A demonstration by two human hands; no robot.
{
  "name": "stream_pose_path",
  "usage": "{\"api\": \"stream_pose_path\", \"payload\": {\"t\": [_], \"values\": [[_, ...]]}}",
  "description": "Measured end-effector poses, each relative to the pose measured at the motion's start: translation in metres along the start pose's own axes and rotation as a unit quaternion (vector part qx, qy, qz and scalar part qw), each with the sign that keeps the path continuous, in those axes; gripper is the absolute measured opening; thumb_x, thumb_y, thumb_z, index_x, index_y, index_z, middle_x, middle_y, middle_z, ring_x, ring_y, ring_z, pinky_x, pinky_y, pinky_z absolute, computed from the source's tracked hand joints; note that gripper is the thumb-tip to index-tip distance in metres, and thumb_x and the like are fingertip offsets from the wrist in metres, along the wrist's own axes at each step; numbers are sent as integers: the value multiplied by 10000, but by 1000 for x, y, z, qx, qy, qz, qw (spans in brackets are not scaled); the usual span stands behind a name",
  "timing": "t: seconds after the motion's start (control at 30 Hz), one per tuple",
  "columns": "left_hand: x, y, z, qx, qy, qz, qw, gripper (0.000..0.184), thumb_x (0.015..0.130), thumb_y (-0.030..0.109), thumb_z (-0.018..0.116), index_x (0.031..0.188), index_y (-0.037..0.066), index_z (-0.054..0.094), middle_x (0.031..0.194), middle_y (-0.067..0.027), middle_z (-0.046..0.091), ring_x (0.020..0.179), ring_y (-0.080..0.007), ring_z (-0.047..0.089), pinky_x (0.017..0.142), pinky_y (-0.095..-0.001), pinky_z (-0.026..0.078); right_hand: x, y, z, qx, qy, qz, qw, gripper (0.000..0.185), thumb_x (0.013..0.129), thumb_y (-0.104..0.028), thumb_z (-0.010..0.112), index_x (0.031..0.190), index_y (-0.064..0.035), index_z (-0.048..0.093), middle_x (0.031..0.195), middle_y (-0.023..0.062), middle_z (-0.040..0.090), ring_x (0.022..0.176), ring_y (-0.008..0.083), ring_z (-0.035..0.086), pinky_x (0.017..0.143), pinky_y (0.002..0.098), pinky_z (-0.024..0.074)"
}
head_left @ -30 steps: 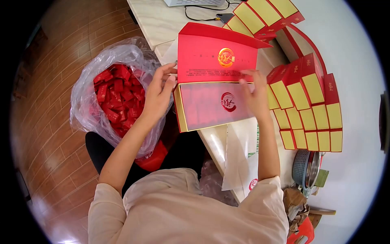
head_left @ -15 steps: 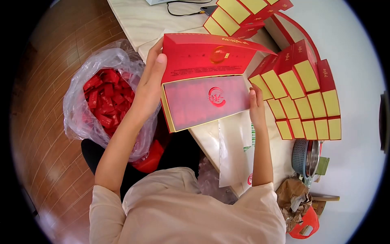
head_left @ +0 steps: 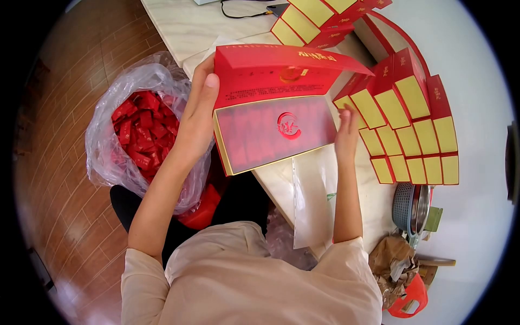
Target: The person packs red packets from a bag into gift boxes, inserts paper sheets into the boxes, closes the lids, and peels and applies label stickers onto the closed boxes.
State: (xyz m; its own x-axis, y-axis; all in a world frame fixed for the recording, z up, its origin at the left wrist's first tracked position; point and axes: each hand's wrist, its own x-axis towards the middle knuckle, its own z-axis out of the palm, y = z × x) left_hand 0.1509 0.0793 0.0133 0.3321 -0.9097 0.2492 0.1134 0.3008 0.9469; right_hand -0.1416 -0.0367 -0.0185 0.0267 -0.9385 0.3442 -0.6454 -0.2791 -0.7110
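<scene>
A red gift box with a gold-edged tray is tilted toward me, its printed lid raised. Over the contents lies a frosted translucent sheet bearing a red round emblem; reddish packets show dimly beneath it. My left hand grips the box at its left side, thumb along the lid's edge and the other fingers hidden behind. At the right end of the box is my right hand, its fingers stretched upward beside the box's edge; whether it touches the box is hard to tell.
On my left, a clear plastic bag holds many small red packets. Red-and-yellow boxes are stacked at the right, with more boxes at the back. A basin and crumpled brown paper lie nearer me.
My right hand has shifted slightly right and upward, its thumb coming off the sheet's right edge. The lid has tilted a little; my left hand keeps its grip.
</scene>
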Motion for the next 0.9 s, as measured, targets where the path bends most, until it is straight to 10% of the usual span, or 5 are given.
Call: {"api": "stream_pose_path", "payload": {"t": [0.17, 0.43, 0.6, 0.9], "values": [[-11, 3, -16, -111, -211, -80, 968, 609, 1026, 475, 280, 1164, -29, 592, 1176, -189, 633, 1273, -274, 480, 1131, -381, 246, 24, 2, -43, 230, 109, -18, 967, 478, 1031, -401, 301, 1154, 2, 526, 1051, 139, 621, 982, 206, 571, 898, 355, 428], [-47, -7, 16, 491, -229, 107, 834, 553, 964, 377, 476, 1360, -8, 466, 1469, -217, 366, 1411, -330, 276, 1156, -486, 140, 30, 5, -71, 252, 27, -5, 967, 511, 1043, -400, 269, 1117, 38, 522, 928, 138, 662, 889, 210, 615, 844, 333, 461], [-59, -7, 37, 569, -214, 87, 790, 869, 805, 501, 638, 1415, -41, 341, 1505, -249, 251, 1421, -402, 186, 1115, -623, 118, 22, -9, -50, 173, -7, -3, 985, 542, 1042, -398, 266, 1095, 47, 572, 995, 164, 670, 934, 228, 621, 868, 340, 457], [-70, -19, 58, 655, -165, 92, 732, 834, 740, 289, 720, 1434, 11, 351, 1495, -264, 261, 1403, -420, 225, 1089, -654, 163, 36, -46, 11, 101, -113, -105, 983, 551, 1042, -397, 297, 1106, 38, 629, 1099, 140, 662, 1096, 245, 579, 1017, 368, 386]]}}
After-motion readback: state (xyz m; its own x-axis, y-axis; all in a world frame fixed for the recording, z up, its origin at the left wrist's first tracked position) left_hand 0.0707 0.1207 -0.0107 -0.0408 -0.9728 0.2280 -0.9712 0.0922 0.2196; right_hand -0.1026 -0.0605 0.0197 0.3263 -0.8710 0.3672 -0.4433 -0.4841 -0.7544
